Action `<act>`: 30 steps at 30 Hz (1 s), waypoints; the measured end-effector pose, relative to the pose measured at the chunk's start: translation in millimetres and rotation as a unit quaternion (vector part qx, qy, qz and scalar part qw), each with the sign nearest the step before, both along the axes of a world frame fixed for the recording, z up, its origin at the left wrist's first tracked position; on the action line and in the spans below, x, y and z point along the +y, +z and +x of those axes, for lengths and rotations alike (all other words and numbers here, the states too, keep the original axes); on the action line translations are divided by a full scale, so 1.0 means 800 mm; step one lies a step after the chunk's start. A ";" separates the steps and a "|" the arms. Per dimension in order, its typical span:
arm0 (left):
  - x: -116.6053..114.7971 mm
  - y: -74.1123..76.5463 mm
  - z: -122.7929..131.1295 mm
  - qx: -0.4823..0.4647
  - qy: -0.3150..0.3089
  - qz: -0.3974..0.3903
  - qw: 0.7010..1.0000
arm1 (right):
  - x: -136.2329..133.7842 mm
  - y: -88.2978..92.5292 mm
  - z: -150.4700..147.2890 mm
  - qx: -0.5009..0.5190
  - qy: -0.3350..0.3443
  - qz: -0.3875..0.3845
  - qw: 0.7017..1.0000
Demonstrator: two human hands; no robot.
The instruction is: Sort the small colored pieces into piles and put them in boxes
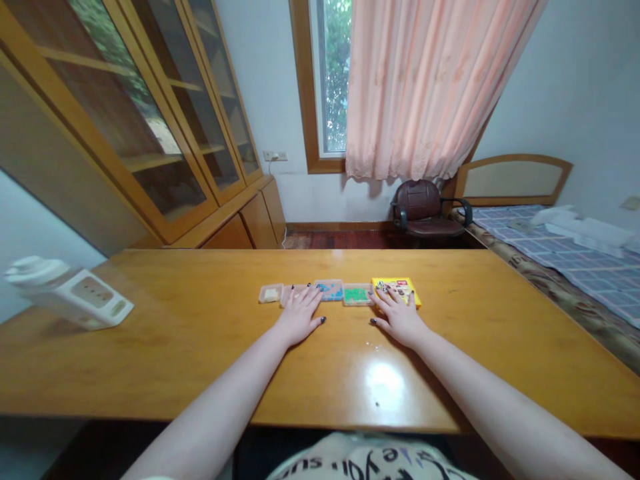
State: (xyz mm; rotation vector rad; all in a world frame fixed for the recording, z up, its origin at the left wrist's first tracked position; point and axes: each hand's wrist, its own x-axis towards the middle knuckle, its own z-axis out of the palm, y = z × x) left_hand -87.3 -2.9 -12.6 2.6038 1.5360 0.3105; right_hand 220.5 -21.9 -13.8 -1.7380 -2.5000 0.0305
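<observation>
My left hand (299, 316) lies with fingers outstretched over a clear plastic box (287, 293), covering much of it, its fingertips close to a box of blue pieces (331, 291). To the left of that hand sits a small clear box with something pale inside (271, 293). My right hand (399, 316) is spread flat, its fingers over the front of a yellow printed packet (413, 288). Between the hands stands a clear box of small green pieces (357, 295); the right fingertips come near its right side. Neither hand grips anything.
The boxes and packet form a row across the wooden table (200, 347). A white bottle-shaped container (75, 293) stands at the table's left. Beyond the table are a glass-fronted cabinet (220, 200), a dark red armchair (425, 207) and, at right, a bed (560, 247).
</observation>
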 end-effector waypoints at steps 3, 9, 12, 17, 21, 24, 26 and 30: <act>0.003 0.001 0.008 -0.010 -0.008 -0.005 1.000 | 0.000 -0.001 0.000 -0.001 0.000 0.003 1.000; -0.007 -0.001 -0.007 -0.006 -0.010 -0.011 1.000 | -0.003 0.000 -0.001 0.005 -0.009 0.007 1.000; -0.010 0.001 -0.008 -0.003 -0.013 -0.032 0.999 | -0.003 0.000 -0.001 0.006 -0.008 0.010 1.000; -0.011 0.001 0.003 0.004 -0.030 -0.039 0.999 | -0.003 0.000 -0.002 0.003 -0.002 0.009 1.000; -0.012 0.000 -0.002 0.010 -0.020 -0.019 1.000 | -0.005 -0.001 0.000 0.013 -0.004 0.016 1.000; -0.010 0.002 -0.023 0.035 0.052 0.020 0.998 | -0.006 -0.002 0.003 0.032 -0.013 0.023 0.999; -0.007 0.004 -0.039 0.062 0.090 0.030 0.994 | -0.006 -0.003 0.005 0.039 -0.014 0.027 0.999; 0.002 0.004 -0.056 0.099 0.104 0.028 0.989 | -0.005 -0.006 0.007 0.044 -0.017 0.031 0.998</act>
